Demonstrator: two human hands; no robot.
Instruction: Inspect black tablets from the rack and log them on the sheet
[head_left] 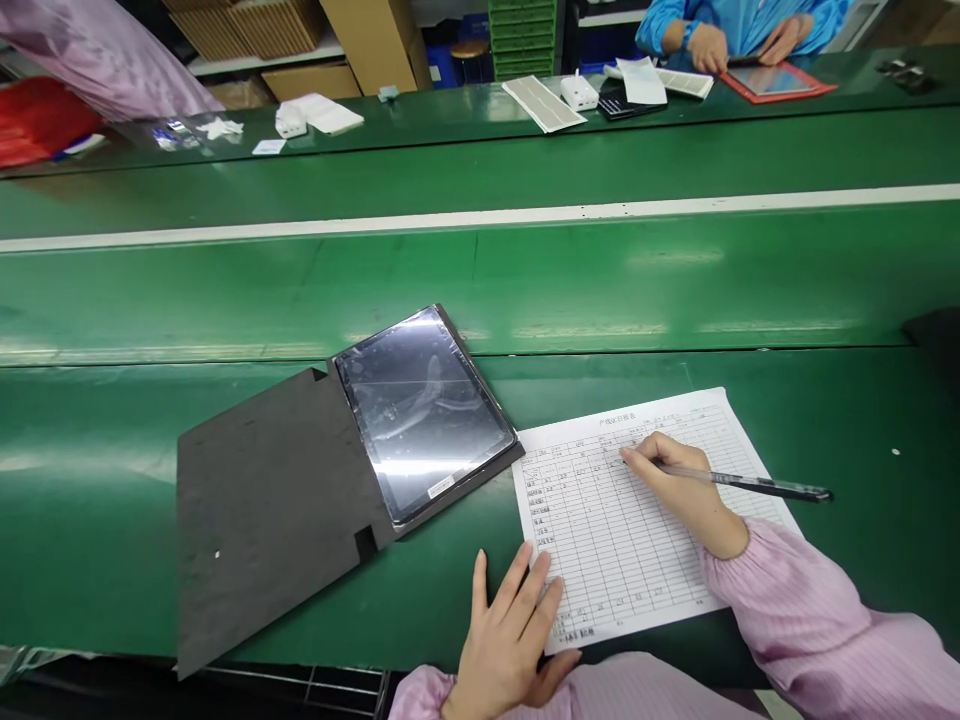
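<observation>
— Glossy green counter (870, 620), spanning the whole view; co-worker in bright blue sleeves (823, 18) at the far side. What's at the near side?

— Right of middle, a white printed paper form (630, 560) with ruled rows, lying flat, slightly turned. Handwriting in some rows, too small to read.

— And the hands?

— Right hand (686, 500) over the form, fingers pinched round a slim pen with clear barrel and black end (772, 486), slanting back toward the right. Pen point hidden by the fingers; cannot tell whether it touches the sheet. Left hand (506, 635) holds nothing: fingers spread, some tips on the form's left margin near its lower corner.

— How would the pair handle?

— Pen: light, stiff, probably slick plastic. Best held low on the barrel, as the right fingers have it. Form: very light, limp, likely to skid on the smooth counter, creases if pushed. Flat fingers near an edge should steady it; for lifting, a corner.

— Anything alongside?

— Dark-screened glossy tablet (427, 410), face up on one panel of a matte dark grey folding cover (270, 520), just left of the form. Screen looks fragile, slippery; rim seems the safer hold.
</observation>
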